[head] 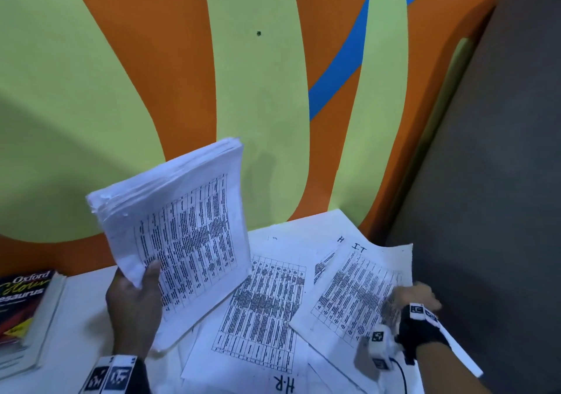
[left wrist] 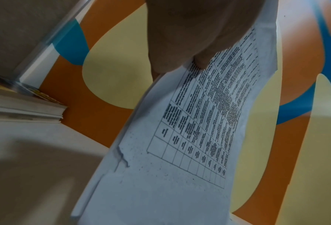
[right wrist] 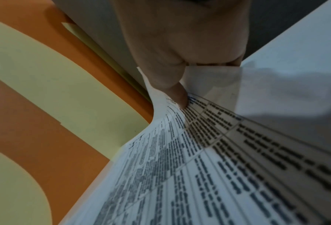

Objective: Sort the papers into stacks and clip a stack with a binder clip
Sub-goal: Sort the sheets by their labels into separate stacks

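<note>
Paper dominates the scene: a thick bundle of printed sheets is raised off the white table, tilted up toward the painted wall. The left hand grips its lower corner, thumb curled over the top page and fingers behind. Such a wad looks fairly heavy for one corner hold and floppy, so it sags and its edges splay; supporting it near the middle of a long edge would probably steady it better. Below lie sorted pages, one sheet marked H.R flat in the middle. To its right, the sheet marked I.T is light and limp; the right hand pinches its near right edge, and it curls where held. A thesaurus sits at the table's left edge. No binder clip shows in any view.

The head view alone gives the whole layout and the handwritten labels. The left wrist view shows the thumb pressing the bundle's printed table and a torn, ragged edge. The right wrist view shows the thumb on the single sheet, with the page buckling upward beside it.
</note>
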A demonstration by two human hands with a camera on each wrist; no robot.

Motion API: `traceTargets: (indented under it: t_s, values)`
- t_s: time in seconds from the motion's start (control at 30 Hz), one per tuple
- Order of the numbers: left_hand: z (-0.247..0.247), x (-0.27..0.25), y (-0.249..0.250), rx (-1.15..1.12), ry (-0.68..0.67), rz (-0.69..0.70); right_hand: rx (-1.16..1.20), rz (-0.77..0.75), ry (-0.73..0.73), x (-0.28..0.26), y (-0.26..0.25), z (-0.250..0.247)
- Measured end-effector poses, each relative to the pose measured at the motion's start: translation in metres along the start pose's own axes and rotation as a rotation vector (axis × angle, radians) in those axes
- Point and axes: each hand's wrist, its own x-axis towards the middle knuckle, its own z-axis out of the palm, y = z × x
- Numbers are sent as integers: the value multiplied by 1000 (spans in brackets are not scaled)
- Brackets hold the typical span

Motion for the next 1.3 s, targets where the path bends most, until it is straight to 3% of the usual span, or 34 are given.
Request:
traceTargets:
  t_s: [0.13,0.27,0.43,0.63,0.73,0.87,0.93,1.0,1.1,1.2,1.3]
  values:
    - [12,-4,-2,0,-14,11,21,0,9,-5,-20,-5]
    - [23,-4,-9,7,-32,-5,114,-139,-28,-12,-30,-5]
    - [25,-1,-20,-2,-43,-12,208,-520,-59,-36,-68,-35]
    - [28,7,-14,-35,-38,-48,306,-1057,-149,-92,-157,-137]
    - [29,12,-10,-62,-31,-70,314,-1201,-266,-130,-186,-190]
    - [31,17,1,-65,-21,-79,516,-1207,-646,-165,-203,-222]
    - [33,20,3,-38,-25,-89,569,-1163,-750,-171,-214,-222]
    - [34,24,-2,-53,-56,-83,685,-1044,-937,-170,-224,-205]
    - [31,25,-5,-177,-198,-70,758,-798,-1099,-171,-230,-158]
    - [27,25,-9,-320,-427,-79,618,-728,-1102,-172,-225,-107]
    - [24,23,-9,-421,-550,-214,523,-674,-1046,-179,-217,-72]
